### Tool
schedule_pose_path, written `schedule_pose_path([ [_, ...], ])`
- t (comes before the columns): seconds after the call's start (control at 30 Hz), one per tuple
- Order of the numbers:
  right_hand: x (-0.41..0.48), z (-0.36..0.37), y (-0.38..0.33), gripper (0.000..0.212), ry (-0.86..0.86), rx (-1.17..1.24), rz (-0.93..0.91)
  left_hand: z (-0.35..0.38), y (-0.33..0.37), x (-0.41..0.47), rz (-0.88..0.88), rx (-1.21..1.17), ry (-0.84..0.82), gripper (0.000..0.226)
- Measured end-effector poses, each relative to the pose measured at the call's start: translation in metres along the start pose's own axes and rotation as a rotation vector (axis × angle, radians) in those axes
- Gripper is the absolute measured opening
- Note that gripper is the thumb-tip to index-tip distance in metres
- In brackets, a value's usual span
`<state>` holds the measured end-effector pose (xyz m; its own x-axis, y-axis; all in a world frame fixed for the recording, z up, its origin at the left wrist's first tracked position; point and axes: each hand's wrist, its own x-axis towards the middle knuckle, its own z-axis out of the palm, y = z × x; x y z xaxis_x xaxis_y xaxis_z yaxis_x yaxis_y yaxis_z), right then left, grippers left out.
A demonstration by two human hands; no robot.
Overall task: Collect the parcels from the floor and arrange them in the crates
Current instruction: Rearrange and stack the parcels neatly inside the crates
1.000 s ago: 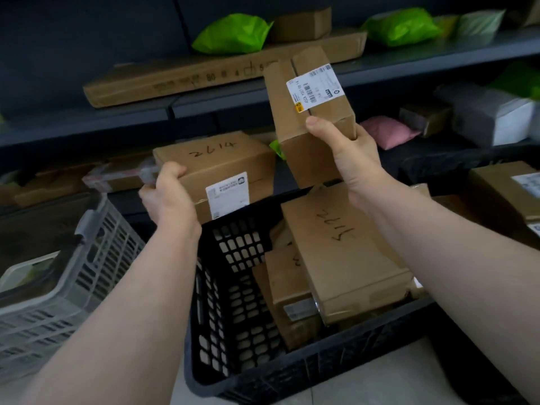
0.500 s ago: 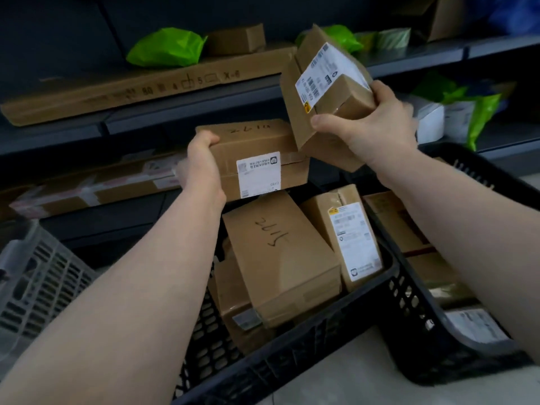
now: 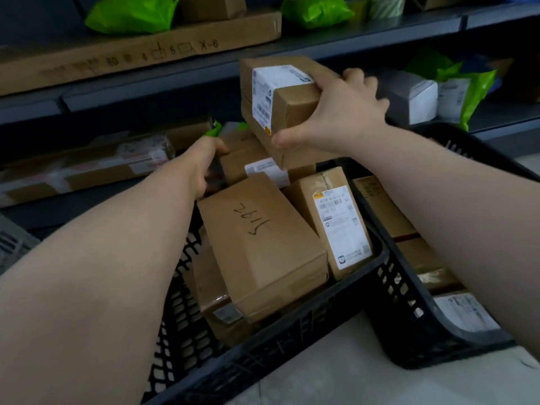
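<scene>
Now the brown parcel has been lowered to the far end of the black crate, among those already packed, and is gripped at its end by the left hand. The labelled parcel (held higher a moment ago) has been brought down over it, with the fingers of the right hand clasped round it. Release seems near for both. A second crate is set alongside on the pale floor, below dark shelves.

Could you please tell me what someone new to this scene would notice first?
The right hand holding a labelled brown parcel above the black crate draws the eye first. The crate is crowded with parcels, a large box with handwritten digits on top, while the left hand grips another parcel at its far end. Bright green bags stand out on the upper shelf.
</scene>
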<state>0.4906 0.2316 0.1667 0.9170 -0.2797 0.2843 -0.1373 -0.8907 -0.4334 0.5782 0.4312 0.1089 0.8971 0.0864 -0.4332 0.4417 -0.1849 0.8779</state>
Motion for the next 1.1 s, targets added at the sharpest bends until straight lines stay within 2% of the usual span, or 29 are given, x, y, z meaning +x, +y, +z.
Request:
schedule_pose_path([
  [0.1, -0.004, 0.009, -0.016, 0.111, 0.029, -0.189, -0.061, -0.031, -0.014, 0.004, 0.033, 0.004, 0.034, 0.031],
  [0.23, -0.017, 0.02, -0.043, 0.111, 0.17, -0.28, -0.181, -0.087, -0.068, 0.016, 0.017, 0.248, 0.326, 0.018],
  [0.27, -0.02, 0.021, -0.053, 0.11, 0.208, -0.268, -0.224, -0.099, -0.089, 0.017, -0.018, 0.372, 0.325, 0.019],
  [0.33, -0.022, 0.024, -0.075, 0.107, 0.242, -0.218, -0.303, -0.113, -0.129, 0.01, -0.132, 0.717, 0.173, 0.024],
  [0.4, -0.023, 0.029, -0.095, 0.11, 0.184, -0.157, -0.37, -0.116, -0.161, -0.003, -0.278, 1.019, -0.092, 0.052],
  [0.43, -0.025, 0.034, -0.104, 0.113, 0.131, -0.127, -0.402, -0.113, -0.172, -0.009, -0.306, 1.077, -0.212, 0.069],
  [0.53, -0.034, 0.053, -0.123, 0.119, -0.031, -0.073, -0.472, -0.096, -0.199, -0.016, -0.251, 0.99, -0.402, 0.093],
  [0.63, -0.042, 0.075, -0.131, 0.119, -0.133, -0.084, -0.508, -0.078, -0.225, -0.008, -0.159, 0.989, -0.397, 0.11],
  [0.73, -0.047, 0.089, -0.128, 0.12, -0.181, -0.107, -0.495, -0.076, -0.24, 0.01, -0.074, 1.028, -0.277, 0.133],
  [0.83, -0.047, 0.093, -0.116, 0.119, -0.159, -0.136, -0.469, -0.085, -0.235, 0.034, 0.065, 1.054, -0.206, 0.126],
  [0.93, -0.045, 0.093, -0.111, 0.119, -0.124, -0.164, -0.458, -0.087, -0.225, 0.047, 0.082, 0.969, -0.333, 0.113],
  [1.0, -0.045, 0.094, -0.112, 0.119, -0.121, -0.18, -0.454, -0.087, -0.225, 0.048, 0.028, 1.125, -0.386, 0.109],
  [1.1, -0.044, 0.093, -0.109, 0.119, -0.096, -0.194, -0.461, -0.088, -0.226, 0.043, -0.188, 1.548, -0.527, 0.085],
])
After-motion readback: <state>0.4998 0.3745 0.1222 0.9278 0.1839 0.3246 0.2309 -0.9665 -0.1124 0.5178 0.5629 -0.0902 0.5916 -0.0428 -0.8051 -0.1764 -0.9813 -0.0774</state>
